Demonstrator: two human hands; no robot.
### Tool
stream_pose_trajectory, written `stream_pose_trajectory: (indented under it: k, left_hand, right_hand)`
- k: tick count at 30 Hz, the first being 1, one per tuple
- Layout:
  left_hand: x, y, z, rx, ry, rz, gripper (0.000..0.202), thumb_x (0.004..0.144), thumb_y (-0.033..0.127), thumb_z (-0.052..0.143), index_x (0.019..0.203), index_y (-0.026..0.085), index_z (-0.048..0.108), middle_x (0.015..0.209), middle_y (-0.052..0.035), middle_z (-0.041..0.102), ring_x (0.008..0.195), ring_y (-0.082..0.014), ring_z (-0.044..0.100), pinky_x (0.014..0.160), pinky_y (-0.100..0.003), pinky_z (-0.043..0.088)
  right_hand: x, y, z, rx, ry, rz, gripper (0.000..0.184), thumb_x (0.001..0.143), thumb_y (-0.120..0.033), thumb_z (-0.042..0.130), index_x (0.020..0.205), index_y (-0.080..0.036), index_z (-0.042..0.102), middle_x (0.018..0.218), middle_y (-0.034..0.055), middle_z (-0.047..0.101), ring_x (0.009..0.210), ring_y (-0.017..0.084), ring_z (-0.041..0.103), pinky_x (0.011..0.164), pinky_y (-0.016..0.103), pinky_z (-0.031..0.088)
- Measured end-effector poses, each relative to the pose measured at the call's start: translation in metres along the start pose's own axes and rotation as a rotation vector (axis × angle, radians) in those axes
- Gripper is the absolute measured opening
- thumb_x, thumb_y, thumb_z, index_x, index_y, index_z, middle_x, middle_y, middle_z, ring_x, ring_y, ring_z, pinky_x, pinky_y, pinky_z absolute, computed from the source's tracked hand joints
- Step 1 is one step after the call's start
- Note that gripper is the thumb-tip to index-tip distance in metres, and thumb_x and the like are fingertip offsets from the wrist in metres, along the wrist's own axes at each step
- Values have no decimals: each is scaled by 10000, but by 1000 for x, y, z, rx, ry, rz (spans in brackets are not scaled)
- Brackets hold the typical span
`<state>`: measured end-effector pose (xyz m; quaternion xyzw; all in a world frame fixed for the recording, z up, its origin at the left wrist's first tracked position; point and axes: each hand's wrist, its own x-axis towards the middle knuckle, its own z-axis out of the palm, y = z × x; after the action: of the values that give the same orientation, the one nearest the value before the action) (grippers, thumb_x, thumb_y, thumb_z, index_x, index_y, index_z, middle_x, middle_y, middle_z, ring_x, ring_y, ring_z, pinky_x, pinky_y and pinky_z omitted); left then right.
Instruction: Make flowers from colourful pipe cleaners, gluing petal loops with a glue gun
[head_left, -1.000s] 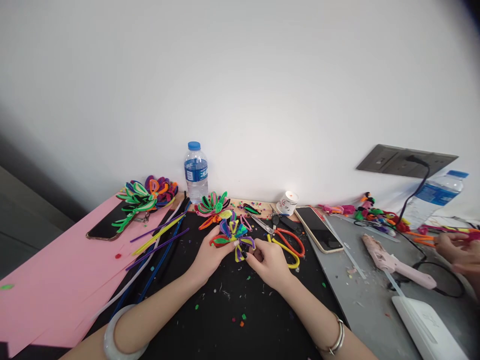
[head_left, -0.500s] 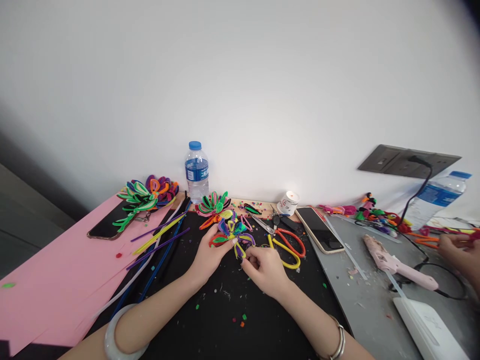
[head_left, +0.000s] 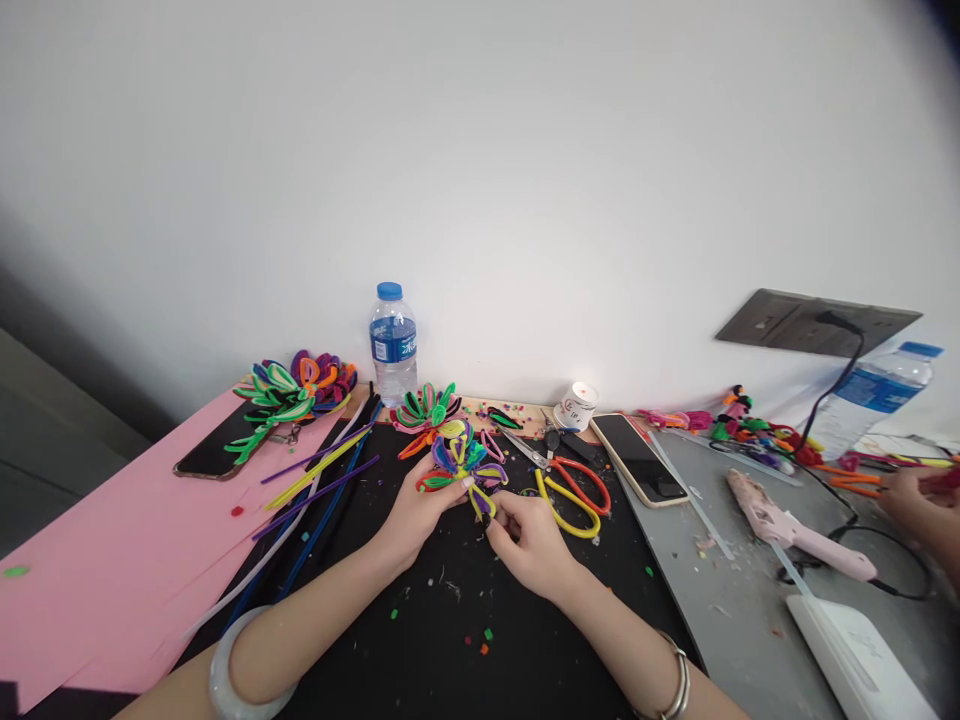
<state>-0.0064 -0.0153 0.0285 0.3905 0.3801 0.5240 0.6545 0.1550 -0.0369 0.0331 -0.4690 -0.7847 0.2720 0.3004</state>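
Observation:
A multicoloured pipe-cleaner flower (head_left: 466, 462), with looped purple, yellow, green and red petals, is held above the black mat (head_left: 420, 640). My left hand (head_left: 421, 508) grips it from the left, thumb across its front. At its lower right, the fingers of my right hand (head_left: 531, 540) pinch the tip of a purple and yellow petal. Just behind the held flower lies another pipe-cleaner flower (head_left: 426, 408) in green, pink and black. Scissors (head_left: 574, 495) with red and yellow handles rest to the right of my right hand.
Loose pipe cleaners (head_left: 319, 480) and finished flowers (head_left: 300, 385) on a phone lie left. A water bottle (head_left: 393, 350) stands behind. Right are a paper cup (head_left: 576, 406), a phone (head_left: 641, 460) and a pink glue gun (head_left: 799, 530) with cord. Another person's hand (head_left: 926, 510) works at far right.
My right hand has shifted very slightly right and down along the flower's lower petal. My left hand keeps its hold almost unmoved.

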Motion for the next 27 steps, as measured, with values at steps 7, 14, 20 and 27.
stream_pose_trajectory:
  k: [7, 14, 20, 27]
  left_hand:
    - [2, -3, -3, -36, -17, -24, 331, 686, 264, 724, 994, 195, 624, 1013, -61, 698, 952, -250, 644, 867, -421, 488]
    - [1, -2, -2, -39, -20, -27, 403, 701, 272, 715, 1082, 213, 599, 1031, -64, 696, 969, -256, 640, 879, -432, 480]
    - [1, 1, 0, -23, -41, -21, 455, 727, 285, 694, 1158, 225, 562, 1063, -73, 688, 989, -260, 634, 899, -434, 468]
    - [1, 0, -2, 12, -38, -27, 405, 759, 287, 665, 1146, 216, 568, 1052, -78, 687, 972, -269, 635, 835, -432, 505]
  right_hand:
    - [-1, 2, 0, 21, -27, 3, 143, 723, -81, 433, 645, -189, 483, 501, -68, 380, 440, 79, 344, 456, 191, 279]
    - [0, 2, -1, 7, -18, 15, 146, 773, -131, 443, 640, -190, 448, 501, -63, 383, 442, 85, 365, 459, 200, 264]
    - [0, 1, -4, 0, 10, 4, 156, 840, -227, 441, 688, -194, 443, 496, -65, 400, 444, 90, 391, 480, 209, 267]
    - [2, 8, -7, -10, 168, 86, 207, 859, -291, 432, 677, -200, 395, 518, -64, 376, 456, 95, 373, 471, 207, 255]
